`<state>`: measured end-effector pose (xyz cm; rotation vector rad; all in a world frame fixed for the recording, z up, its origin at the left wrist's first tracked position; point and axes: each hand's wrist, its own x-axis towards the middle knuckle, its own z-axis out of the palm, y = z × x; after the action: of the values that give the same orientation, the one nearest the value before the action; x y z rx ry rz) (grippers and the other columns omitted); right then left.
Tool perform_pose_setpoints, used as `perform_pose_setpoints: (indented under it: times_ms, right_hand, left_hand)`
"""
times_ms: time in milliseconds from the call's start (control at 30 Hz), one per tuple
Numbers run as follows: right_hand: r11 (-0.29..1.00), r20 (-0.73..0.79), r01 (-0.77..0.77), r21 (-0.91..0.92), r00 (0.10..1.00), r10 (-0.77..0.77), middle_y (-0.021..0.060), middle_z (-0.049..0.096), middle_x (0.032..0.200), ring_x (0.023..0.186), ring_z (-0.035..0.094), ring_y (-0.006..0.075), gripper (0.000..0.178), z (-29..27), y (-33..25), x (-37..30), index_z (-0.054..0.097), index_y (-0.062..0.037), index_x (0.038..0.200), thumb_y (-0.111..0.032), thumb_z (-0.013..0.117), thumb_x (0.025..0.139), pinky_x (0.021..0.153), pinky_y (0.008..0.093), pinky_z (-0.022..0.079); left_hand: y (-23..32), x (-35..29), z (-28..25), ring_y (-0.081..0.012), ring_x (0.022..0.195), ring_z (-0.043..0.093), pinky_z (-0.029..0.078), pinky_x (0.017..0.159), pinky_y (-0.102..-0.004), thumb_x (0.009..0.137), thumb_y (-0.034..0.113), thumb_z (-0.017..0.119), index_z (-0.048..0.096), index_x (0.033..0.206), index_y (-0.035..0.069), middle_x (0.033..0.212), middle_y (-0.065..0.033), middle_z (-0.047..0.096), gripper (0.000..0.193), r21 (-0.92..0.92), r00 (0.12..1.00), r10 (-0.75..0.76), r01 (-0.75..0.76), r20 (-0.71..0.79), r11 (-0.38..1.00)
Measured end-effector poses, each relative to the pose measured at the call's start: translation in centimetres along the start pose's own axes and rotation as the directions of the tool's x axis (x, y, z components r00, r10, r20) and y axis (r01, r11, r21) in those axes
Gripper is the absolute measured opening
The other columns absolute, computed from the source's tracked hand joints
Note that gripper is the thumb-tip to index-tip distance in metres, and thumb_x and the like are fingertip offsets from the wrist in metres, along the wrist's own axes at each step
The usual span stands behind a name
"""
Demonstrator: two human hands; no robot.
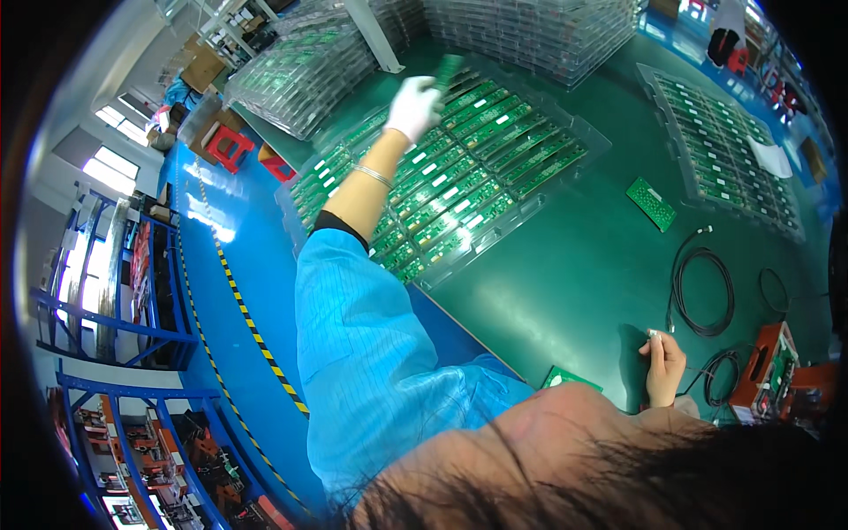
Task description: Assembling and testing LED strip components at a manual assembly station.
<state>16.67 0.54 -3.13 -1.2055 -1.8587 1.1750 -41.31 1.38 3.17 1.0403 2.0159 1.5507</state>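
Observation:
My left hand [413,108], in a white glove, reaches over the far side of a clear plastic tray [530,212]. Its fingers are closed on a narrow green circuit board [449,71], slightly blurred. Rows of green circuit boards [477,168] with white labels fill the tray under my forearm. On the right, my bare right hand [664,367] is above the green tabletop [565,291], thumb and fingers pinched on a small whitish connector [653,334]. Whether a cable runs from it cannot be made out. Near my chest, another green board [570,380] is partly hidden.
Tall stacks of clear trays [305,79] stand at the back. On the right are a second board-filled tray [724,146], a loose board [651,204], a coiled black cable [704,291] and an orange fixture [767,367]. Blue shelving [115,322] lines the left.

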Motion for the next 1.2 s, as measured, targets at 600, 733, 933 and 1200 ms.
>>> perform_pose_setpoints:
  times_ms: [600, 733, 933, 1200]
  right_hand:
    - [0.968, -0.016, 0.232, 0.093, 0.973, -0.231, -0.0003, 0.055, 0.064, 0.055, 0.042, 0.0100, 0.019, -7.7, 3.6, -0.5, 0.067, 0.0008, 0.092, -0.013, 0.055, 0.094, 0.053, 0.0233, 0.035]
    - [0.971, 0.026, 0.202, 0.129, 0.978, -0.207, -0.0010, 0.055, 0.065, 0.055, 0.040, 0.0099, 0.019, -9.4, 3.9, -0.2, 0.067, 0.0006, 0.090, -0.014, 0.056, 0.093, 0.053, 0.0241, 0.034]
    - [0.982, 0.097, 0.159, 0.099, 0.981, -0.169, -0.0003, 0.055, 0.064, 0.055, 0.039, 0.0102, 0.018, -10.2, 4.4, 0.3, 0.067, -0.0002, 0.085, -0.014, 0.057, 0.092, 0.053, 0.0247, 0.034]
    - [0.991, 0.151, 0.133, 0.003, 0.980, -0.132, 0.0016, 0.056, 0.063, 0.053, 0.039, 0.0117, 0.017, -10.1, 4.5, 0.8, 0.066, 0.0002, 0.080, -0.013, 0.060, 0.089, 0.052, 0.0254, 0.034]
  left_hand:
    - [10.4, -26.8, 36.9, -0.0125, 0.065, 0.054, 0.050, 0.063, -0.0266, 0.094, 0.011, 0.050, 0.034, 0.144, 0.005, 0.106, -0.0145, 0.059, 0.053, -0.612, 0.567, 0.230, 0.731, 0.791, 0.303]
    - [11.7, -29.2, 39.2, -0.0115, 0.063, 0.054, 0.052, 0.063, -0.0273, 0.095, 0.010, 0.048, 0.031, 0.145, 0.002, 0.107, -0.0154, 0.058, 0.054, -0.666, 0.652, 0.190, 0.636, 0.734, 0.389]
    - [11.9, -30.2, 41.2, -0.0110, 0.063, 0.052, 0.051, 0.064, -0.0256, 0.095, 0.009, 0.047, 0.030, 0.146, 0.002, 0.108, -0.0160, 0.058, 0.054, -0.675, 0.669, 0.235, 0.530, 0.705, 0.514]
    - [11.9, -30.6, 41.2, -0.0096, 0.065, 0.048, 0.048, 0.064, -0.0214, 0.096, 0.008, 0.045, 0.033, 0.146, 0.002, 0.108, -0.0149, 0.058, 0.052, -0.623, 0.676, 0.232, 0.418, 0.700, 0.661]
